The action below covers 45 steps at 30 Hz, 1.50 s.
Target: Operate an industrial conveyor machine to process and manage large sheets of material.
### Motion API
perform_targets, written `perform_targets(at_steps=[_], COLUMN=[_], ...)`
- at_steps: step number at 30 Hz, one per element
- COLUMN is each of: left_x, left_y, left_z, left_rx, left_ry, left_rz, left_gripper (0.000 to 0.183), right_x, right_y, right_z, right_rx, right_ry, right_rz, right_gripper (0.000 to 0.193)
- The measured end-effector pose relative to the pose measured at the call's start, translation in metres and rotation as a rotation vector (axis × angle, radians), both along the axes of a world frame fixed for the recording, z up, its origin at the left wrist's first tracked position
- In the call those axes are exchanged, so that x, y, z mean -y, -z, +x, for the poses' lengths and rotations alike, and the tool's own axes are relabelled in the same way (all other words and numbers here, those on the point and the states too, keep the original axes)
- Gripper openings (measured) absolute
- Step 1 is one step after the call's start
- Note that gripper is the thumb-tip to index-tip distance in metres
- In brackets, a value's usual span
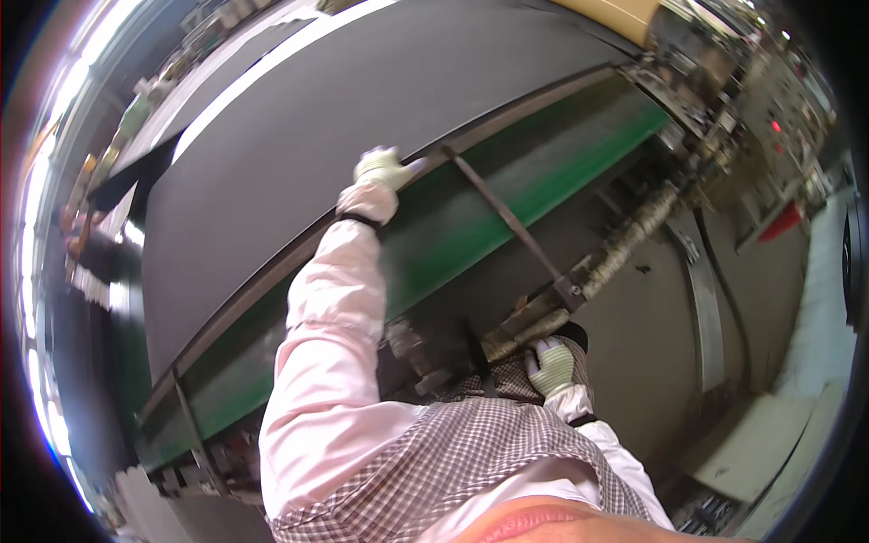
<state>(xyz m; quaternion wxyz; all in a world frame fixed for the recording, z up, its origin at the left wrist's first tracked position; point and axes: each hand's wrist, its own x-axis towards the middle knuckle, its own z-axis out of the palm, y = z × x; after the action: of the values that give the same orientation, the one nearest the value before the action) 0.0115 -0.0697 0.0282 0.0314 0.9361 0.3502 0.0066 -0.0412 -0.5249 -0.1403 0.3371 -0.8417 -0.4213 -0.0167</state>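
My left hand, in a pale knitted glove, lies on the near edge of a wide dark grey sheet. Its thumb points right along the metal rail, apart from the other fingers, so the hand looks open. Low at my right side, my right hand, gloved alike, rests against my checked apron beside a wrapped bar. Its fingers are loosely apart and I see nothing in them.
Below the rail runs a green belt, crossed by a slanting metal strut. Machinery with a control panel stands at the right, near a tan roll. Another person is at the far left. A cable hangs at the right.
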Motion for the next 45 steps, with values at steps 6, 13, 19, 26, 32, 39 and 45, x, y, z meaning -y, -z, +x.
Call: perform_targets(at_steps=[6, 13, 19, 26, 32, 39, 45], left_x=[0.02, -0.028, -0.159, -0.097, -0.049, -0.026, -0.083], left_y=[-0.002, 0.017, 0.088, 0.053, 0.038, 0.055, 0.05], left_z=[0.066, -0.036, -0.302, -0.274, -0.209, -0.209, -0.29], left_rx=[-0.016, 0.067, -0.033, 0.047, 0.076, 0.527, 0.641], left_ry=[0.063, 0.113, -0.512, -0.441, -0.312, 0.081, -0.138], left_rz=[-0.129, -0.162, -0.035, 0.035, 0.04, 0.164, 0.367], left_gripper=[0.081, 0.053, 0.054, 0.057, 0.055, 0.061, 0.06], right_x=[0.0, 0.004, 0.001, 0.004, 0.007, 0.013, 0.015], right_y=[-0.003, 0.008, 0.011, 0.016, 0.029, 0.031, 0.039], right_z=[0.001, 0.001, -0.002, 0.0, 0.001, 0.002, 0.002], right_rx=[0.026, 0.02, 0.089, 0.036, 0.216, 0.244, 0.254], right_ry=[-0.013, -0.018, -0.019, 0.008, 0.031, 0.044, 0.053], right_rz=[-0.033, -0.027, -0.048, -0.083, -0.104, -0.147, -0.166], right_gripper=[0.016, 0.015, 0.018, 0.019, 0.02, 0.02, 0.022])
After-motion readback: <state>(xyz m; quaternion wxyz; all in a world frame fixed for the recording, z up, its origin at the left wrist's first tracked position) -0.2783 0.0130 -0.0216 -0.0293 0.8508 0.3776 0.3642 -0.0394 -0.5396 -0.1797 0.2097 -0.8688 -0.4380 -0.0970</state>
